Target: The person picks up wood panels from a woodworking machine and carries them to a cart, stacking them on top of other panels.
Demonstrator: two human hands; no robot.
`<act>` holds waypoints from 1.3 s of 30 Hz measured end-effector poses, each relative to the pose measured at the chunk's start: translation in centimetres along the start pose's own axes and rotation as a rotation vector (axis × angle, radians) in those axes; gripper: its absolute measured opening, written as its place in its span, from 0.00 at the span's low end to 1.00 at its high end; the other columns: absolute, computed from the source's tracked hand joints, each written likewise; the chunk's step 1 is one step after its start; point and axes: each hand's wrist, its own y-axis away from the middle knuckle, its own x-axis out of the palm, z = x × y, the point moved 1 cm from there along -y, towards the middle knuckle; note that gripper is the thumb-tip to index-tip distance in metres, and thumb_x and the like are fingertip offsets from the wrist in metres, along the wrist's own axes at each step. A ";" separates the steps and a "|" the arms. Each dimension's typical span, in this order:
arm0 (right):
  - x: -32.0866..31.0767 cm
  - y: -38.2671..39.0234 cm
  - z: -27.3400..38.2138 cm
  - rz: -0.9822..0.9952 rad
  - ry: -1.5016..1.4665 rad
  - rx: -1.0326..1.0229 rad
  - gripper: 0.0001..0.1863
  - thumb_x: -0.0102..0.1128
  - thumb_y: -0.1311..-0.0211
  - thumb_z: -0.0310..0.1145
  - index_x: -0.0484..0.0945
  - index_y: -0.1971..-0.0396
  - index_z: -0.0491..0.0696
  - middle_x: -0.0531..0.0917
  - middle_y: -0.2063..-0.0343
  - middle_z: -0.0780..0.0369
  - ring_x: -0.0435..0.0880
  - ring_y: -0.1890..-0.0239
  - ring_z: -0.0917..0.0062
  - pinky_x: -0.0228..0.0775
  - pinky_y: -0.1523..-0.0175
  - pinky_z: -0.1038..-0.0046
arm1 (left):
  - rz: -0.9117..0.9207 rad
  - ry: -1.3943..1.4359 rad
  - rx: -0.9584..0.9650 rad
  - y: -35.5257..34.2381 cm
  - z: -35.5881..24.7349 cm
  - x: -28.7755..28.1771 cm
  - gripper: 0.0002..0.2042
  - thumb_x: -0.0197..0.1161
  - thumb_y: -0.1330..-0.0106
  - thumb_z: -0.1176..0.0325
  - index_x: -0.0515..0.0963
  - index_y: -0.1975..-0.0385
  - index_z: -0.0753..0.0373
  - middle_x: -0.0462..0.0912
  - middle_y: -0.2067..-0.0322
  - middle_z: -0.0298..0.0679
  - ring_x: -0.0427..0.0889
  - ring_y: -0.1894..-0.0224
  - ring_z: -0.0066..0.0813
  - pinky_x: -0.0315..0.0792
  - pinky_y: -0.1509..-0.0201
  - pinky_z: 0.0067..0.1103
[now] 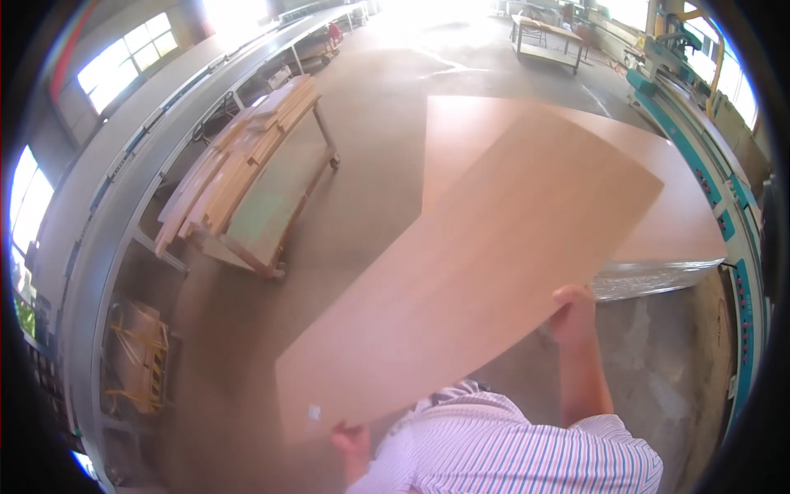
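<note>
A long, flat wood-coloured board [461, 263] slants across the middle, its far end up to the right and its near end down to the left. My right hand [572, 314] is closed on the board's near long edge, toward the right end. Lower down, my left hand [352, 443] is closed at the same edge by the left end, its fingertips partly hidden. A small white label [314, 412] sits on the board near that end. Behind and partly under the board in view, a stack of large similar panels [469, 123] has clear film [654, 280] around its side.
To the left stands a wheeled cart [271, 267] bearing wooden strips [239, 156]. A long conveyor-like machine [140, 198] runs along the left. A yellow-framed rack [148, 370] stands low beside it. Teal-and-white machinery [716, 189] lines the right; a table [547, 49] stands far back.
</note>
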 end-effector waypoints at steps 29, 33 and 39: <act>23.8 -74.1 -13.5 -0.720 0.058 -0.783 0.27 0.53 0.51 0.27 0.66 0.47 0.38 0.77 0.54 0.56 0.78 0.54 0.68 0.74 0.48 0.62 | 0.449 -0.430 -0.946 -95.1 17.6 88.5 0.23 0.54 0.45 0.77 0.66 0.47 0.66 0.76 0.51 0.43 0.76 0.48 0.37 0.72 0.42 0.30; 18.5 -90.9 -16.3 -0.456 -0.134 -0.757 0.29 0.49 0.51 0.22 0.64 0.44 0.37 0.75 0.51 0.54 0.77 0.50 0.65 0.74 0.46 0.62 | 0.427 -0.439 -0.923 -109.7 21.1 99.8 0.22 0.55 0.45 0.76 0.67 0.48 0.69 0.78 0.54 0.44 0.76 0.48 0.39 0.70 0.41 0.32; 24.2 -118.0 -16.2 -0.730 -0.020 -0.731 0.28 0.51 0.56 0.24 0.67 0.48 0.35 0.76 0.52 0.55 0.77 0.51 0.67 0.73 0.46 0.63 | 0.470 -0.388 -0.804 -123.1 27.4 115.8 0.27 0.54 0.48 0.77 0.65 0.43 0.69 0.73 0.46 0.47 0.72 0.43 0.42 0.65 0.36 0.35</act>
